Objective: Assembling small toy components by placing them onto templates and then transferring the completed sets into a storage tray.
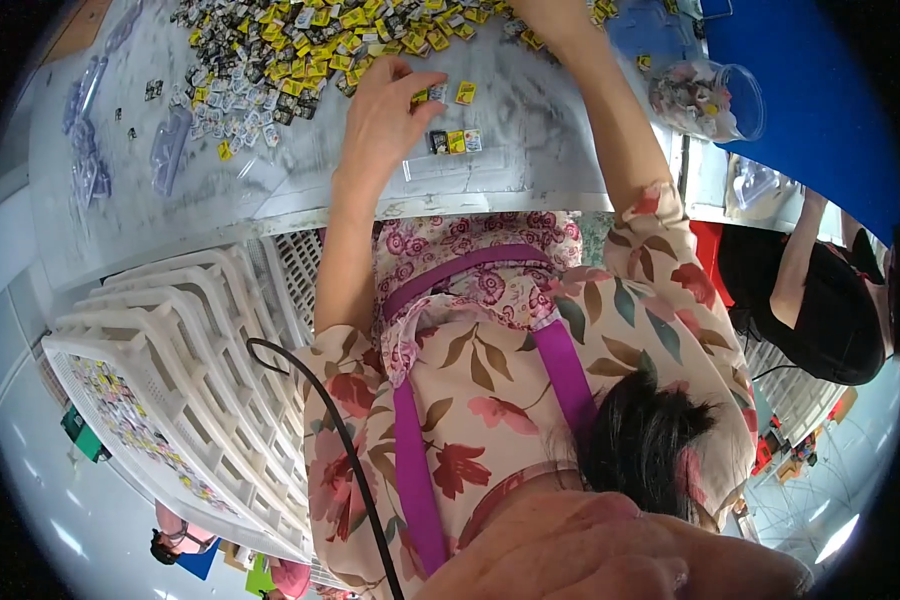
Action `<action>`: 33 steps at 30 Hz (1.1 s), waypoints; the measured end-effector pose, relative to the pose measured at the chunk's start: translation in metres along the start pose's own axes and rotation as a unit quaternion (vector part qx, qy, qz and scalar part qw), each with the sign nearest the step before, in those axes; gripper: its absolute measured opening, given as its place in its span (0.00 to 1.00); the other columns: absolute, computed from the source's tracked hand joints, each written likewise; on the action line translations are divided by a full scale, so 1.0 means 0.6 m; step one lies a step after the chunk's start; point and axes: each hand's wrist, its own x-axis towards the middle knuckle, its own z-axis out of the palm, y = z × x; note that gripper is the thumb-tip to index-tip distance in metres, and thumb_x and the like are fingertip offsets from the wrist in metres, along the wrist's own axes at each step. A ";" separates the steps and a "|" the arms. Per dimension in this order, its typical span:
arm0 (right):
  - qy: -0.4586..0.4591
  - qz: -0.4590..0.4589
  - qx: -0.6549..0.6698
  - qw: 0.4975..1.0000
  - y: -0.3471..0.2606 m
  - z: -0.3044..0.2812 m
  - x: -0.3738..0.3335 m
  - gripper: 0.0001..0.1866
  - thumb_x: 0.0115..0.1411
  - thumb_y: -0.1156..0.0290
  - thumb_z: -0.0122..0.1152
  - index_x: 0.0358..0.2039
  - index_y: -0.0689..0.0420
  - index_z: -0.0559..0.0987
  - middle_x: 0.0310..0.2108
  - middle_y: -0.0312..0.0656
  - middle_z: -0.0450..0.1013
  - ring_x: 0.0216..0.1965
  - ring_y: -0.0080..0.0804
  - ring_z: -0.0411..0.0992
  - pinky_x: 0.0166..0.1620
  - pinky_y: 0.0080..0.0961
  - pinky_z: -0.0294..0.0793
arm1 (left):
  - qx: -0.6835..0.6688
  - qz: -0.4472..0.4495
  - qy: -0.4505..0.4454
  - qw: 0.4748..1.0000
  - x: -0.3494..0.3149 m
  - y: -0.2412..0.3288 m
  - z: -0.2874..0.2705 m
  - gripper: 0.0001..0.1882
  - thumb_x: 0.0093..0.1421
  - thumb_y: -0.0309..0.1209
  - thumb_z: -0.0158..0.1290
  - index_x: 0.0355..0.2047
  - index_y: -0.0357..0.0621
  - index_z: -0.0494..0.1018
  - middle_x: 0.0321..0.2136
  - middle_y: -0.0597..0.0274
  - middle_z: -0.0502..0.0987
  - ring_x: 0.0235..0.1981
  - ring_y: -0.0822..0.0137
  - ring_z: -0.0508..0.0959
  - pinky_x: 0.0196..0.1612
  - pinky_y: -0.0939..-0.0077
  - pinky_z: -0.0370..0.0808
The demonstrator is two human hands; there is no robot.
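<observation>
My left hand [382, 115] is low over the table, thumb and forefinger closed around a couple of small yellow and white printed blocks [437, 92]. Just right of its fingertips lies a single yellow block [466, 93]. Closer to me, a black, a yellow and a white block [457, 141] sit side by side at the edge of a clear plastic strip or tray [460, 172]. My right hand [553, 22] reaches to the far edge of the big pile of mixed small blocks [320, 50]; its fingers are cut off by the top of the view.
A clear jar [710, 100] with scraps inside lies at the right, by a blue surface [810, 70]. Clear plastic pieces [172, 150] lie at the left. White crates [190, 370] are stacked beside me. Another person's arm [795, 265] shows at the right.
</observation>
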 end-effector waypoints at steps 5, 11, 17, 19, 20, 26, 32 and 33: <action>-0.034 0.023 -0.073 0.997 0.003 0.033 0.011 0.06 0.52 0.75 0.61 0.32 0.59 0.77 0.29 0.47 0.69 0.34 0.47 0.71 0.38 0.44 0.72 | -0.030 -0.034 -0.016 0.999 0.001 0.001 -0.005 0.17 0.51 0.30 0.65 0.43 0.49 0.81 0.41 0.53 0.75 0.37 0.54 0.77 0.42 0.62 0.75; -0.016 -0.081 -0.052 0.995 0.027 0.023 0.006 0.05 0.52 0.75 0.62 0.30 0.58 0.76 0.27 0.46 0.69 0.30 0.46 0.71 0.34 0.41 0.73 | -0.033 -0.047 -0.033 0.998 -0.006 -0.006 -0.010 0.17 0.51 0.32 0.66 0.42 0.44 0.81 0.40 0.53 0.76 0.31 0.57 0.78 0.37 0.65 0.76; -0.077 0.009 0.072 0.994 -0.061 -0.064 -0.020 0.10 0.53 0.74 0.65 0.37 0.60 0.79 0.28 0.45 0.73 0.32 0.45 0.74 0.34 0.38 0.74 | -0.117 -0.067 0.015 0.991 -0.018 -0.027 -0.014 0.20 0.50 0.31 0.67 0.45 0.43 0.80 0.37 0.57 0.77 0.27 0.65 0.78 0.32 0.73 0.76; -0.128 -0.004 0.123 0.984 -0.086 -0.057 -0.045 0.11 0.55 0.73 0.65 0.39 0.61 0.79 0.31 0.45 0.74 0.35 0.46 0.74 0.36 0.38 0.74 | -0.130 -0.080 0.028 0.988 -0.025 -0.035 -0.026 0.20 0.51 0.30 0.67 0.45 0.43 0.80 0.35 0.58 0.77 0.26 0.68 0.78 0.31 0.75 0.76; -0.173 -0.008 0.164 0.971 -0.092 -0.051 -0.061 0.13 0.56 0.72 0.64 0.42 0.61 0.79 0.34 0.46 0.75 0.37 0.46 0.74 0.37 0.37 0.75 | -0.148 -0.081 0.033 0.985 -0.025 -0.035 -0.031 0.20 0.51 0.28 0.66 0.45 0.43 0.80 0.33 0.60 0.77 0.25 0.70 0.78 0.31 0.76 0.75; -0.212 -0.016 0.191 0.958 -0.094 0.013 -0.119 0.19 0.53 0.67 0.67 0.46 0.53 0.81 0.39 0.43 0.79 0.36 0.41 0.78 0.41 0.33 0.77 | -0.175 -0.046 0.060 0.982 -0.017 -0.041 -0.025 0.19 0.51 0.24 0.65 0.45 0.44 0.81 0.31 0.63 0.78 0.23 0.73 0.77 0.29 0.77 0.74; -0.175 -0.074 0.153 0.970 -0.088 0.025 -0.130 0.19 0.53 0.68 0.68 0.46 0.54 0.81 0.42 0.41 0.78 0.39 0.41 0.77 0.42 0.32 0.77 | -0.159 -0.102 -0.005 0.982 -0.019 -0.022 -0.027 0.20 0.50 0.26 0.65 0.46 0.45 0.80 0.34 0.60 0.79 0.26 0.70 0.79 0.32 0.76 0.76; -0.175 -0.074 0.153 0.970 -0.086 0.023 -0.130 0.19 0.53 0.68 0.68 0.46 0.54 0.81 0.42 0.41 0.78 0.39 0.41 0.77 0.42 0.32 0.77 | -0.159 -0.102 -0.005 0.982 -0.020 -0.023 -0.025 0.20 0.50 0.26 0.65 0.46 0.45 0.80 0.34 0.60 0.79 0.26 0.70 0.79 0.32 0.76 0.76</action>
